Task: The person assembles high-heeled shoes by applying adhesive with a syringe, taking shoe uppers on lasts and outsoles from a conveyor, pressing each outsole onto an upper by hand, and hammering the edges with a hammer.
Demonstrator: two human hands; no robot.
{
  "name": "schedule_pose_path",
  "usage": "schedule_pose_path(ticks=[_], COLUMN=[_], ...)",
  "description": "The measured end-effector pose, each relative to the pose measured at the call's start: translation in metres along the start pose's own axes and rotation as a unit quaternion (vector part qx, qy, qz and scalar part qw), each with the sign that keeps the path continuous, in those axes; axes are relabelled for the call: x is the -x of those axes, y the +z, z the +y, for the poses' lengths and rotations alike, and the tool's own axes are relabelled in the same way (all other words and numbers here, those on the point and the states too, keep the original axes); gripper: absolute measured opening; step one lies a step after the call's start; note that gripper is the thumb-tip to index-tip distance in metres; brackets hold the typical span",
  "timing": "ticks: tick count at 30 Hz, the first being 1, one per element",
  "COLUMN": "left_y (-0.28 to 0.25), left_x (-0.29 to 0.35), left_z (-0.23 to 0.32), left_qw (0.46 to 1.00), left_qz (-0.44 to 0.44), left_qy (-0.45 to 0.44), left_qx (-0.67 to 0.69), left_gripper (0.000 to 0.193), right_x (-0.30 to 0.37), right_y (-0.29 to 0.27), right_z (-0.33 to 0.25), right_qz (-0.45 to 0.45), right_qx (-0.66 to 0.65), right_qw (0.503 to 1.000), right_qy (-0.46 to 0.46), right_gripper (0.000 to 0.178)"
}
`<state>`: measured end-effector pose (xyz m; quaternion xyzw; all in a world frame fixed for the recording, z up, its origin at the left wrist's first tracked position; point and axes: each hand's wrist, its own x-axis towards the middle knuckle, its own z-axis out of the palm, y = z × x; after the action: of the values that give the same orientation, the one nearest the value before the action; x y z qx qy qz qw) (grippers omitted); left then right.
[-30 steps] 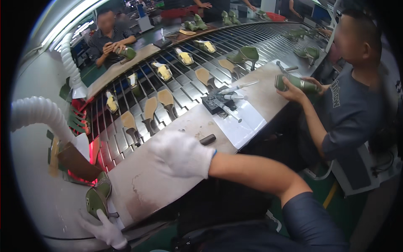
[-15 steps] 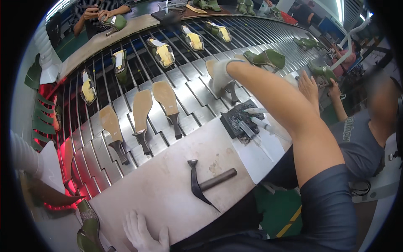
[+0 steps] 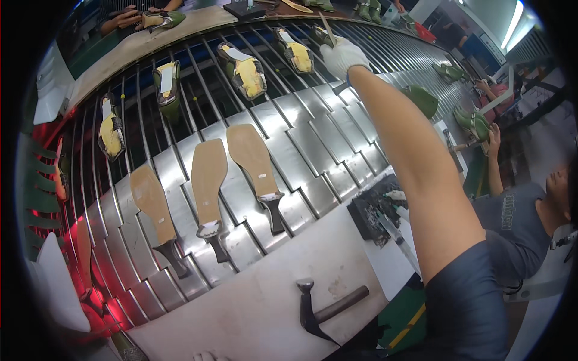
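Across the conveyor, my right hand (image 3: 345,58), in a white glove, is closed around a heeled shoe sole (image 3: 327,30). The sole is seen edge-on, and its dark heel pokes out below the glove. Only a sliver of my left hand (image 3: 208,356) shows at the lower edge; its fingers are mostly cut off. Nearer to me, three tan soles with dark heels, a left one (image 3: 155,201), a middle one (image 3: 209,168) and a right one (image 3: 250,153), lie on the metal slats. A hammer (image 3: 337,305) rests on the pale worktop (image 3: 259,301).
Several green shoe uppers with yellow undersides, one of them here (image 3: 245,69), lie on the conveyor rods. A dark block (image 3: 373,216) with syringe-like tubes stands right of the worktop. A co-worker (image 3: 518,222) sits at the right; another person's hands work on a shoe (image 3: 162,21) opposite.
My right hand has moved farther across the conveyor with the heeled sole. The view has shifted, so my left hand, lying with fingers spread before, is now almost out of the picture.
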<state>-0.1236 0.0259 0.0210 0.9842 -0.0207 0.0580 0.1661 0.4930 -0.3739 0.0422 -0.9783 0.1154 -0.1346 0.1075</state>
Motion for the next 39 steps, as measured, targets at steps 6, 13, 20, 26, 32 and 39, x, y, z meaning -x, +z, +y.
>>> schedule_pose_path(ticks=[6,13,20,26,32,39], left_y=[0.016,0.001,-0.002,-0.008,-0.018,-0.035], left_x=[0.017,0.017,0.015,0.034,0.064,0.064], left_z=[-0.015,-0.005,-0.002,-0.001,-0.001,-0.06], left_qw=[1.0,0.999,0.989,0.957,0.889,0.866], left_qz=[0.015,0.047,0.127,0.221,0.342,0.267], left_qy=[0.012,0.011,0.069,0.165,0.299,0.042], left_qx=[0.002,-0.012,0.032,0.095,-0.064,0.42], left_gripper=[0.077,0.073,0.075,0.082,0.047,0.063], right_x=[-0.022,0.022,0.145,0.439,0.632,0.591], right_y=[0.043,-0.01,-0.136,-0.192,-0.181,-0.138], right_z=[-0.052,-0.069,-0.026,-0.062,-0.054,-0.096], right_qz=[-0.088,-0.039,-0.066,-0.314,-0.536,-0.455], right_qx=[0.142,0.151,0.066,-0.453,-0.547,-0.69], right_qw=[0.984,0.987,0.985,0.829,0.641,0.562], right_qy=[-0.062,-0.047,-0.148,-0.095,0.047,0.014], right_gripper=[0.072,0.052,0.061,0.05,0.051,0.04])
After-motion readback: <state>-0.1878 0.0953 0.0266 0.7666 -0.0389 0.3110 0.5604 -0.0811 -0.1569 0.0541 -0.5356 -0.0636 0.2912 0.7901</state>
